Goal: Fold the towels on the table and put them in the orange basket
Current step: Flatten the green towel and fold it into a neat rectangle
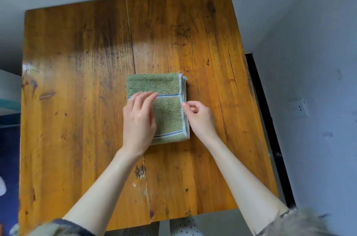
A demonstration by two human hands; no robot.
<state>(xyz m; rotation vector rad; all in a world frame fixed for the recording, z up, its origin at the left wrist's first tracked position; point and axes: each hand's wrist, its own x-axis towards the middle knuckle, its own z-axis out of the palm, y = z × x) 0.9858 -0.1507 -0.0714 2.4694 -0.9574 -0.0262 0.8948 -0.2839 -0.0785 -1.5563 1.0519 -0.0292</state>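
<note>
two bare forearms reach in from the near edge over the wooden table (77, 100), sleeves of a fuzzy, pale fabric bunched at the elbows. the table top is made of glossy, orange-brown planks with dark grain streaks, knots and a long seam running down its middle. near the centre of the table lies the green towel (166, 90), folded into a thick, roughly square pad of looped terry, with a white hem along its right side and thin blue and white stripes crossing it. the left hand (138, 119) rests flat on the towel's left part, fingers straight and close together, pressing the cloth down. the right hand (200, 117) sits at the towel's right edge, fingers curled, thumb and forefinger pinching the white hem where the stacked layers show. the two hands are apart, with bare green terry between them. right of the table, a white socket plate (299, 108) is set in a pale wall.
</note>
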